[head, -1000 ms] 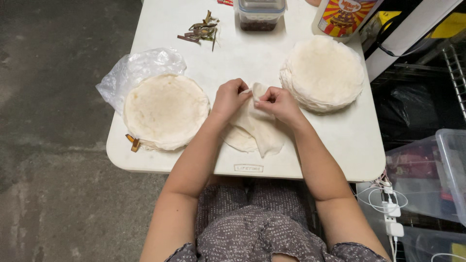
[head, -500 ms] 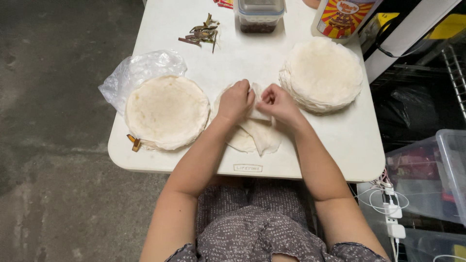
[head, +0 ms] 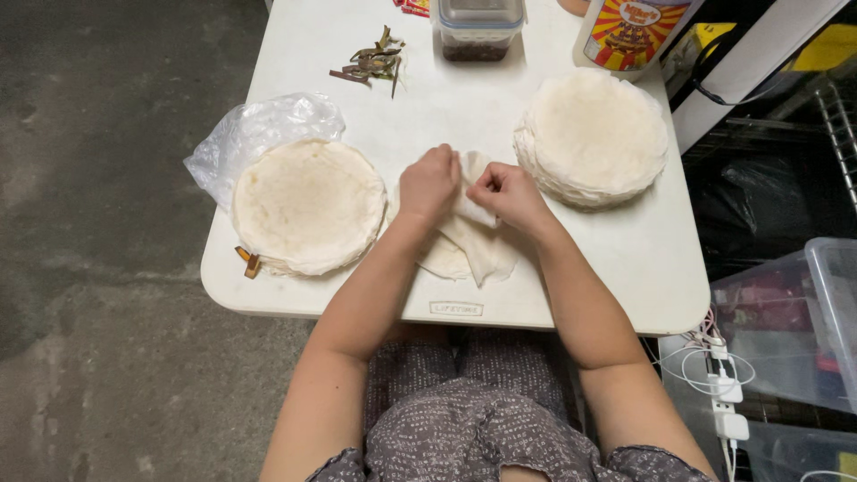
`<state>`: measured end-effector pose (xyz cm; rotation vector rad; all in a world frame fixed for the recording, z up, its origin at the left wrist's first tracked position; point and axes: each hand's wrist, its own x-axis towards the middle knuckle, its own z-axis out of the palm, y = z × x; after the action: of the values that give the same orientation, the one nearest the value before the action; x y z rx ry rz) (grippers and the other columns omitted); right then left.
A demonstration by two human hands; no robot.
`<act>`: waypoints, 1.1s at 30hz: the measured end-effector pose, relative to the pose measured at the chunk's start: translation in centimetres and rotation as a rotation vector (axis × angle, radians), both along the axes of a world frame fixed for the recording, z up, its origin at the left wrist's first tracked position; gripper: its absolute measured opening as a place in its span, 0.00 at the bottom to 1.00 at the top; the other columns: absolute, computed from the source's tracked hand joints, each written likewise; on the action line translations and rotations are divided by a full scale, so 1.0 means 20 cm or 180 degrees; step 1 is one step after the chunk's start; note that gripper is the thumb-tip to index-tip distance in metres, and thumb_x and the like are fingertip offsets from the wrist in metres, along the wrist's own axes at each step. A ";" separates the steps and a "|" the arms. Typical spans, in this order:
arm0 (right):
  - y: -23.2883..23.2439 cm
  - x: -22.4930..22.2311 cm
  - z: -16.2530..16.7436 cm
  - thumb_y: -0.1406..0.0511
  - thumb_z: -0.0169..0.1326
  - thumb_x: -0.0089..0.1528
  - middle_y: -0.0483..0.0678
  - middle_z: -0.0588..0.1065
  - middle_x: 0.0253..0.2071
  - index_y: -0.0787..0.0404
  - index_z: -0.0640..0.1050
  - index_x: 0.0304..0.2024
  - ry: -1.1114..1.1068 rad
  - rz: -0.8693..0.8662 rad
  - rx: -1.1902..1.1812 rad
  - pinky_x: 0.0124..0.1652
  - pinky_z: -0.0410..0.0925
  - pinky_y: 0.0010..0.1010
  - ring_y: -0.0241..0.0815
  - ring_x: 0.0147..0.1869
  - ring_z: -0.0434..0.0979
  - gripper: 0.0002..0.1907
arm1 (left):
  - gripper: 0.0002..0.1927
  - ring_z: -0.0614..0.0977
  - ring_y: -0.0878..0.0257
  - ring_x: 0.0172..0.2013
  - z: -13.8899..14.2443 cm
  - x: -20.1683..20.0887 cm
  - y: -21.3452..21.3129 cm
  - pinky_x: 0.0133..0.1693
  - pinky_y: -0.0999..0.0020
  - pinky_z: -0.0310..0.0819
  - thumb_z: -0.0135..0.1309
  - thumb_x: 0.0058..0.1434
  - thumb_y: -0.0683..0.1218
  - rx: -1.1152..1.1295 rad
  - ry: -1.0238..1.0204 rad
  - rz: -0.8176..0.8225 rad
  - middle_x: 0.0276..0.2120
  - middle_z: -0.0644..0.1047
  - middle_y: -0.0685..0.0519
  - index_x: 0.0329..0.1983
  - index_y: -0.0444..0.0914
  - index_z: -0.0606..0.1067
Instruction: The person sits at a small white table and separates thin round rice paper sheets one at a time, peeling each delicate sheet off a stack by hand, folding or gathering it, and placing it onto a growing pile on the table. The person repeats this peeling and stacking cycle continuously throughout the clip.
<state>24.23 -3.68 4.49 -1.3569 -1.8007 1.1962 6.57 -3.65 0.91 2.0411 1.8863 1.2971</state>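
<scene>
The left hand (head: 429, 182) and the right hand (head: 505, 190) meet at the centre of the white folding table (head: 643, 268), knuckles up, fingers curled. Both pinch the upper edge of a thin pale wrapper sheet (head: 473, 245); each hand is closed on that sheet, the left at its upper left, the right at its upper right. The fingertips themselves are hidden under the knuckles, so the exact pinch points cannot be told.

The sheet lies directly beneath and toward the body from the hands. Its lifted upper portion is bunched between the two hands; the remainder drapes down toward the near table edge, partly folded, with a loose flap at its lower right. Its long axis runs from the hands toward the person. Both hands are equally near it, one to either side of its centre line.

To the left, just beside the left forearm, sits a round stack of wrappers (head: 308, 203) resting on a crumpled clear plastic bag (head: 259, 134). To the right, near the right hand but apart from it, sits a second, taller round stack (head: 592, 134). Farther back lie dried leaf strips (head: 370, 62), a clear lidded container (head: 478, 27) with dark contents, and a red and yellow canister (head: 634, 31).
</scene>
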 end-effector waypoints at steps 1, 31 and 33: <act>0.01 0.01 -0.01 0.63 0.64 0.58 0.41 0.75 0.24 0.62 0.77 0.29 -0.0003 -0.0039 0.0039 0.26 0.66 0.26 0.29 0.27 0.70 0.10 | 0.12 0.80 0.40 0.32 0.00 -0.01 0.01 0.36 0.46 0.73 0.47 0.69 0.50 -0.0155 -0.0063 0.0015 0.32 0.79 0.42 0.35 0.38 0.73; 0.13 0.05 -0.16 0.66 0.61 0.63 0.37 0.72 0.30 0.58 0.74 0.34 0.1391 -0.0050 0.0254 0.33 0.62 0.20 0.26 0.34 0.68 0.08 | 0.15 0.81 0.61 0.31 0.11 -0.09 -0.01 0.37 0.66 0.76 0.59 0.64 0.53 -0.0596 -0.1665 -0.0768 0.30 0.81 0.48 0.38 0.35 0.78; 0.12 0.05 -0.12 0.66 0.62 0.61 0.38 0.73 0.31 0.57 0.72 0.36 0.1649 -0.0050 0.0113 0.33 0.63 0.20 0.26 0.34 0.70 0.09 | 0.14 0.80 0.61 0.30 0.11 -0.07 -0.02 0.36 0.66 0.75 0.57 0.65 0.52 -0.0365 -0.1595 -0.0771 0.29 0.81 0.48 0.39 0.35 0.77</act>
<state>25.21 -1.22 2.14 -0.9254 -1.4286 1.3494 5.20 -4.02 3.01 1.6263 1.4112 1.4263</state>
